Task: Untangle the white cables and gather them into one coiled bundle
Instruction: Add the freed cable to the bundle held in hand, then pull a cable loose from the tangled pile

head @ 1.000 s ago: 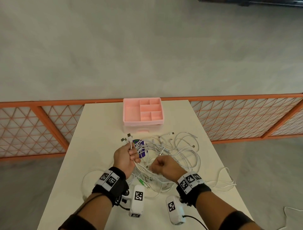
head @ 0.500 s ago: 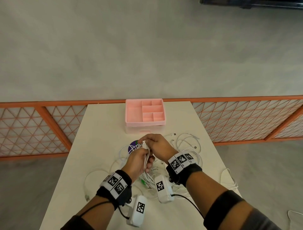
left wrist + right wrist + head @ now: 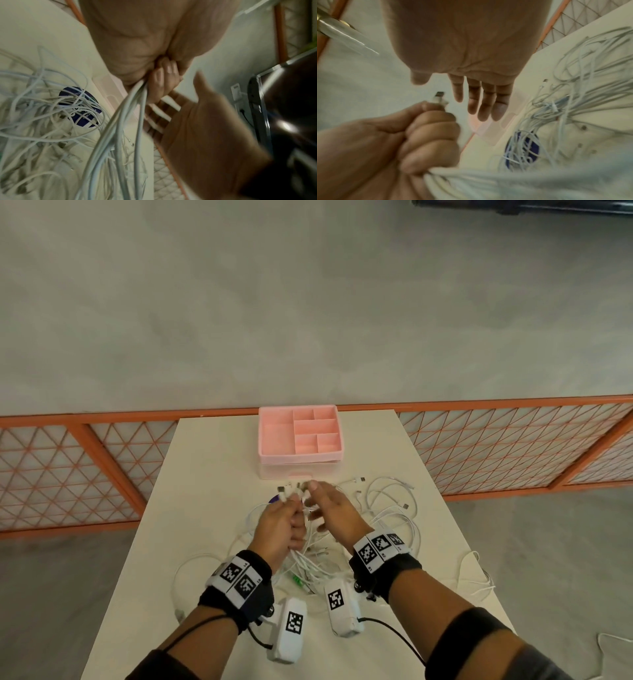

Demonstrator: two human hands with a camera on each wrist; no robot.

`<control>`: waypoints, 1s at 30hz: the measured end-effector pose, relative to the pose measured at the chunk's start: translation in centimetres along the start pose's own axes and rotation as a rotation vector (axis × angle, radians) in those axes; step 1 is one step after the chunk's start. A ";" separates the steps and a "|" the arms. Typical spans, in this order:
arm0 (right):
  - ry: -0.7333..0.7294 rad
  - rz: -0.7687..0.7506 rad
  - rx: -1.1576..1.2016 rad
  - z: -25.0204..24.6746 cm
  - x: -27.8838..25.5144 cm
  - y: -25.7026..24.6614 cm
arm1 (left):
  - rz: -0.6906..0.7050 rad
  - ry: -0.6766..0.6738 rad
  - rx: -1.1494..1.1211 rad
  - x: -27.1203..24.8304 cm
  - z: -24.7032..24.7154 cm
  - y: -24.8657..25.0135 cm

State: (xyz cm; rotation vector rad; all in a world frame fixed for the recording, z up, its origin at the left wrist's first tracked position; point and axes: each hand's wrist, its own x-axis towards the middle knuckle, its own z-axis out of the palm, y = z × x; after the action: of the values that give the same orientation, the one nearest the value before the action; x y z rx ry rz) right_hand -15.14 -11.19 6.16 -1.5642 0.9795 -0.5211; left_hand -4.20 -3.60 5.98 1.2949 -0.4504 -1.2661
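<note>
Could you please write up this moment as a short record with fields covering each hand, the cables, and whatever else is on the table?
left hand: grips several white cables, plug ends sticking out above the fist
right hand: fingers straight, holds nothing, beside the left hand
cables on table: loose tangle, not yet coiled
pink organizer: far end of table, compartments look empty
purple round object: lies under the tangle

Black wristbands (image 3: 239, 594) carry white strips of square black-and-white markers; white marker-tagged camera pods (image 3: 287, 631) trail thin black cables (image 3: 394, 631); dark sleeves (image 3: 479, 642).
</note>
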 end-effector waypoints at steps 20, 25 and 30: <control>-0.199 0.215 -0.040 -2.1 -1.3 2.4 | 0.186 0.040 0.146 0.8 -2.2 -0.5; -0.041 -0.013 0.413 -1.4 -0.9 -2.0 | 0.143 -0.011 0.076 0.8 -2.4 -1.3; 0.190 -0.174 0.724 -3.9 0.1 -5.2 | 0.077 -0.050 -0.051 0.8 -3.6 -1.6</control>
State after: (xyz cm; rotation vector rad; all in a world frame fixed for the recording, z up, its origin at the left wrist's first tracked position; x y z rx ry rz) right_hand -16.55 -13.56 12.01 -0.9561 0.6778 -1.0304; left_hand -1.57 -2.33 3.18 1.1945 -0.4955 -1.2402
